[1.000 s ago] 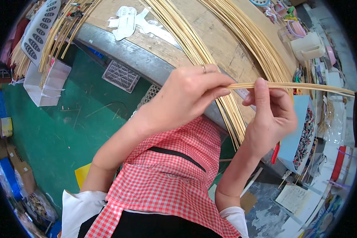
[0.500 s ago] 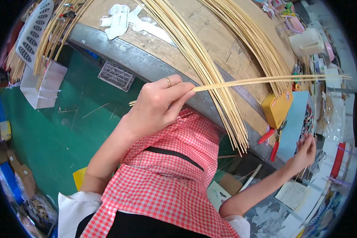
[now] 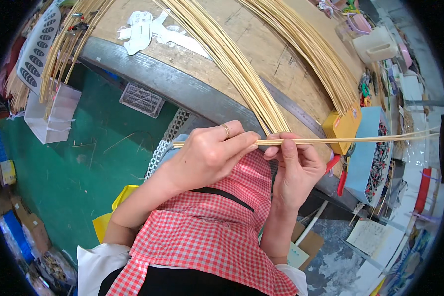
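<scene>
Well, left hand (image 3: 209,153): pinching thin sticks (image 3: 340,140) near left end.
Right hand (image 3: 298,170): pinching alongside, thumb to fingers; grip lightly.
Sticks: held over table (image 3: 266,54) edge, perhaps fanned at blurred tips; keep flush.

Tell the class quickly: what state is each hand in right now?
Left hand: closed, holding a few thin sticks near one end.
Right hand: closed, thumb and fingers on the same sticks, just beside the left.

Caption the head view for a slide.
Left hand and right hand hold thin sticks beside a bench laid with more sticks.
</scene>
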Demonstrator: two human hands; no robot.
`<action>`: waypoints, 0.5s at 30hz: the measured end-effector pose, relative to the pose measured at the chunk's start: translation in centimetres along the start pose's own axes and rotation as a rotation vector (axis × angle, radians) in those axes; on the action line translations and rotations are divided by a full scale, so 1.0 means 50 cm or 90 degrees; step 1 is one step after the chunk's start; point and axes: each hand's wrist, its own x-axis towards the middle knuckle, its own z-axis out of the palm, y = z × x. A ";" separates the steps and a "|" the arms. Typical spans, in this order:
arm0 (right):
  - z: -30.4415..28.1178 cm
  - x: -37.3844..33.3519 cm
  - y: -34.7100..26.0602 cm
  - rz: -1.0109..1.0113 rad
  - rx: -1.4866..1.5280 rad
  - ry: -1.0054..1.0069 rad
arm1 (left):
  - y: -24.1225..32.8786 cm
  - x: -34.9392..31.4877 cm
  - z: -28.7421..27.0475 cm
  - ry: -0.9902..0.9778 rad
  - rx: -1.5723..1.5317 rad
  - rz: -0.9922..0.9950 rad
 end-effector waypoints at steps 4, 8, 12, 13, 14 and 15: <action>-0.015 -0.006 0.003 -0.021 0.008 -0.017 | -0.005 0.002 -0.001 -0.029 -0.152 -0.064; -0.033 -0.004 0.006 -0.106 -0.046 -0.107 | -0.005 0.011 -0.023 -0.125 -0.280 -0.196; -0.042 0.002 -0.001 -0.158 -0.041 -0.169 | -0.018 0.003 -0.017 -0.124 -0.375 -0.186; -0.043 0.003 -0.002 -0.168 -0.039 -0.178 | -0.019 0.002 -0.015 -0.125 -0.393 -0.185; -0.042 0.003 -0.006 -0.167 -0.046 -0.173 | -0.019 0.001 -0.014 -0.127 -0.410 -0.183; -0.040 0.002 -0.010 -0.159 -0.046 -0.170 | -0.017 0.002 -0.016 -0.129 -0.401 -0.187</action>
